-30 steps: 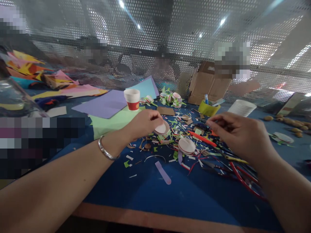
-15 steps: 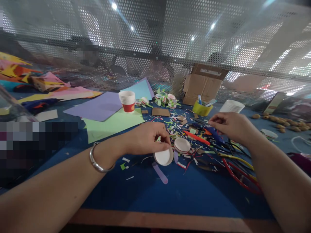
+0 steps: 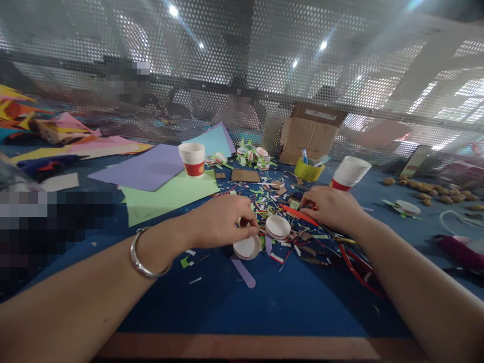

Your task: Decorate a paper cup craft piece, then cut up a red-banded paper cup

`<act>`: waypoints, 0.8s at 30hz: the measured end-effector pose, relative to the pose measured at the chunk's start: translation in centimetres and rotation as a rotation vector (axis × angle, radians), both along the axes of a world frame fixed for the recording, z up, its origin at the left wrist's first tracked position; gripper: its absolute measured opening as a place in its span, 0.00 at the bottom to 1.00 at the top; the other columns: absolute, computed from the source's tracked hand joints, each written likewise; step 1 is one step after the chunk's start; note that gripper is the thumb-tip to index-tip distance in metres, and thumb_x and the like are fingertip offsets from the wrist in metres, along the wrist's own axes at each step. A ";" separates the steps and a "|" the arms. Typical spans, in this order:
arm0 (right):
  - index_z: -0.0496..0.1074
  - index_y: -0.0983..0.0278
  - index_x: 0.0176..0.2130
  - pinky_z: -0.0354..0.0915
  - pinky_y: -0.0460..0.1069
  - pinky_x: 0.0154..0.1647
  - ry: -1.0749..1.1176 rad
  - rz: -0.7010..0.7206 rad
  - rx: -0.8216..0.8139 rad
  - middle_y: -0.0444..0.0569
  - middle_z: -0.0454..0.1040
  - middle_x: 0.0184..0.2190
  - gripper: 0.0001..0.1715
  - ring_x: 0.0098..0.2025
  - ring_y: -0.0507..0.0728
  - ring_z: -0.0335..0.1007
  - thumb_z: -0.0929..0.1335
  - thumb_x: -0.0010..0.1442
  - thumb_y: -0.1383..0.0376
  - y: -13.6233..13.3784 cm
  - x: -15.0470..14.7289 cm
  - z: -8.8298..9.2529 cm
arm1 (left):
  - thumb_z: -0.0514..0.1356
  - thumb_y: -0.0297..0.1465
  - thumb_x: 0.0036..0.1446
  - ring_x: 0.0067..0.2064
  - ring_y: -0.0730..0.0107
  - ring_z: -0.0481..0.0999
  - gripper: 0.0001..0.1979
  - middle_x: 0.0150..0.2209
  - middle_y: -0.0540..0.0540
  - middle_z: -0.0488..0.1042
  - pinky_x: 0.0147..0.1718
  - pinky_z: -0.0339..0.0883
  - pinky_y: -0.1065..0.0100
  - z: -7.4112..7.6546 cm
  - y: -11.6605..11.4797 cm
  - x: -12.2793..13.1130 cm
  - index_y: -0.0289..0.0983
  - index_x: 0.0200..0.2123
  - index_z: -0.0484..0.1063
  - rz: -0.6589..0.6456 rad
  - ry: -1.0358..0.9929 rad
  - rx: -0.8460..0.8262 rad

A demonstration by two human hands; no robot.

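Note:
My left hand (image 3: 230, 219) is curled with thumb and fingers close together, just above a shallow white cup piece (image 3: 247, 247); what it pinches, if anything, is too small to make out. A second white cup piece (image 3: 278, 227) lies beside it to the right. Below them is a purple paper strip (image 3: 244, 272). My right hand (image 3: 327, 204) reaches down among the scraps by a red-orange pen-like tool (image 3: 300, 214). Its fingertips are bent and partly hidden, so its hold cannot be made out. Paper scraps (image 3: 264, 199) surround both cup pieces.
Stacked paper cups (image 3: 194, 160) stand on green paper (image 3: 166, 196), near purple paper (image 3: 141, 166). Behind are a yellow holder (image 3: 308, 170), a cardboard box (image 3: 310, 136) and another cup stack (image 3: 351, 172). Walnuts (image 3: 434, 190) and a purple tool (image 3: 461, 253) lie right; red-handled scissors (image 3: 357, 272) are under my right forearm.
My right hand has moved left and down, from the blue tool to the red-orange one. My left hand stays by the cup piece. The view has shifted slightly.

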State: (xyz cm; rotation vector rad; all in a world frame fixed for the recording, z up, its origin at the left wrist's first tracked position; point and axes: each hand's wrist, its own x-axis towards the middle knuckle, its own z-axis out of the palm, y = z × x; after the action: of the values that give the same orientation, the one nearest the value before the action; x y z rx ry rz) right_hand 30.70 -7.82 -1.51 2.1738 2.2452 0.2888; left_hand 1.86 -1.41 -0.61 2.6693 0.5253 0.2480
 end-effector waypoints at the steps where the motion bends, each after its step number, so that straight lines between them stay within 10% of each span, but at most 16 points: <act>1: 0.81 0.59 0.39 0.58 0.49 0.30 -0.015 0.000 -0.003 0.50 0.80 0.41 0.12 0.42 0.59 0.75 0.67 0.63 0.60 0.0 -0.1 0.0 | 0.60 0.35 0.63 0.37 0.66 0.74 0.12 0.36 0.44 0.77 0.37 0.63 0.65 0.0 0.0 0.0 0.38 0.39 0.83 -0.001 0.002 0.004; 11: 0.79 0.63 0.32 0.53 0.50 0.29 -0.053 0.026 0.146 0.51 0.80 0.34 0.17 0.36 0.59 0.73 0.63 0.64 0.64 -0.2 0.0 0.1 | 0.60 0.33 0.62 0.30 0.70 0.71 0.10 0.32 0.46 0.78 0.32 0.62 0.67 0.2 0.1 0.3 0.37 0.36 0.82 0.078 -0.165 0.050; 24: 0.78 0.63 0.33 0.64 0.50 0.34 0.412 -0.239 0.716 0.51 0.79 0.28 0.13 0.29 0.56 0.72 0.67 0.59 0.58 -1.3 1.9 2.4 | 0.61 0.30 0.59 0.26 0.76 0.66 0.03 0.27 0.51 0.71 0.24 0.60 0.71 -0.2 4.3 -0.2 0.39 0.35 0.74 0.688 -1.157 -0.202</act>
State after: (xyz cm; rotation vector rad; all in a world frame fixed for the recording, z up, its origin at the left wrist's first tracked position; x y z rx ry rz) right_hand 32.60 -9.12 0.94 3.0736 2.2617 0.8127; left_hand 1.70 2.90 -0.81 1.6223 0.9205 1.6506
